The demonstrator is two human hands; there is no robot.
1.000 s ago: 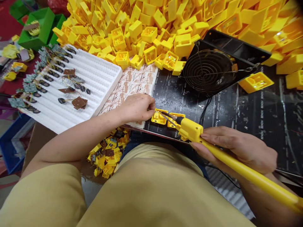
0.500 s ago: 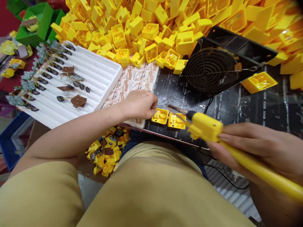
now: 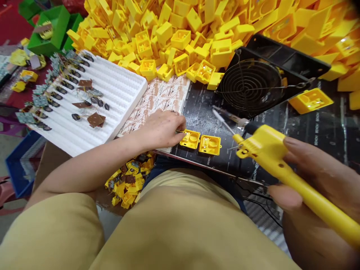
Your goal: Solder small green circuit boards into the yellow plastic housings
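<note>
Two open yellow plastic shells (image 3: 200,141) lie side by side on the black mat (image 3: 298,131) near its front edge. My left hand (image 3: 161,127) rests beside the left shell, its fingertips pinched on a thin wire at that shell's edge. My right hand (image 3: 315,176) is wrapped round a yellow soldering iron (image 3: 284,165), whose metal tip (image 3: 222,118) is lifted above the mat, to the right of the shells and clear of them.
A big heap of yellow shells (image 3: 197,33) fills the back. A black fan (image 3: 253,84) stands behind the shells. A white foam tray (image 3: 84,101) with small circuit boards lies at the left, green bins (image 3: 50,30) beyond it. More yellow parts (image 3: 128,183) lie below the table edge.
The soldering iron has come off the shells, moving up and to the right, closer to the camera. My left hand has stayed pinched at the left shell.
</note>
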